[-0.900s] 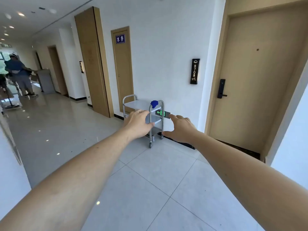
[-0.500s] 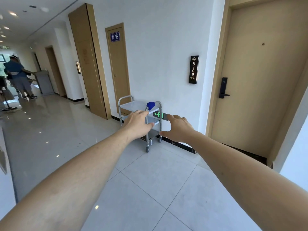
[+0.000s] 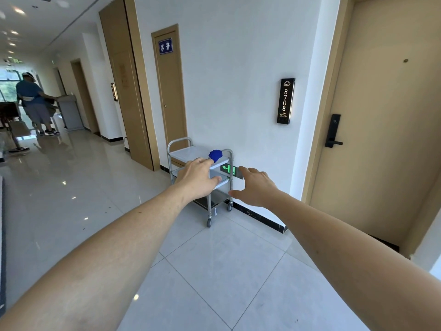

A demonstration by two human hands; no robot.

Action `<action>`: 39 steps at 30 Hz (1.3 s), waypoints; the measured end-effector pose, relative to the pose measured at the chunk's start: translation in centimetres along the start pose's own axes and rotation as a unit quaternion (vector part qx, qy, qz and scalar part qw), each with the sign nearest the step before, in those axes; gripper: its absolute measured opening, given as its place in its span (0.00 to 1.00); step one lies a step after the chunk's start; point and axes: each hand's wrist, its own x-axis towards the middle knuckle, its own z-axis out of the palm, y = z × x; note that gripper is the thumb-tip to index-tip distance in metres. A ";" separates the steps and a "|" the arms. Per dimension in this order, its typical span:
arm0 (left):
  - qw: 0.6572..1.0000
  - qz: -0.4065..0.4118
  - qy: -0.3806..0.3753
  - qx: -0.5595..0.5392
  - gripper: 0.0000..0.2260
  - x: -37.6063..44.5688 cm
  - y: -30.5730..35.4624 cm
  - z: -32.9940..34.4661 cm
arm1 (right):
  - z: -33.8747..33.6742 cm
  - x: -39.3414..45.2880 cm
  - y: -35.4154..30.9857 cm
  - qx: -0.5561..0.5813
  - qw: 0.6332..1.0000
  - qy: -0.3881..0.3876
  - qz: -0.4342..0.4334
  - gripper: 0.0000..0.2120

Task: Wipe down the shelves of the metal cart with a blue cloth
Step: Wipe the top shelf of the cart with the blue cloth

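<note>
We reach out with our left hand (image 3: pixel 196 177) and right hand (image 3: pixel 256 186), both empty, fingers loose; the cloth (image 3: pixel 215 155) sits atop the cart (image 3: pixel 176 145), which might roll if bumped.

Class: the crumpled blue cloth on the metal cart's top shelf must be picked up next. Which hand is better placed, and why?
Probably the left hand: in this view its fingertips lie just beside the crumpled blue cloth on the metal cart. The right hand reaches further right, toward the green exit sign. Both are open.
</note>
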 end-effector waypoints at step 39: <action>0.998 0.011 -0.040 -0.036 0.25 39.6 -20.8 13.9 | 13.0 44.5 4.0 -0.005 0.999 -0.016 0.046 0.40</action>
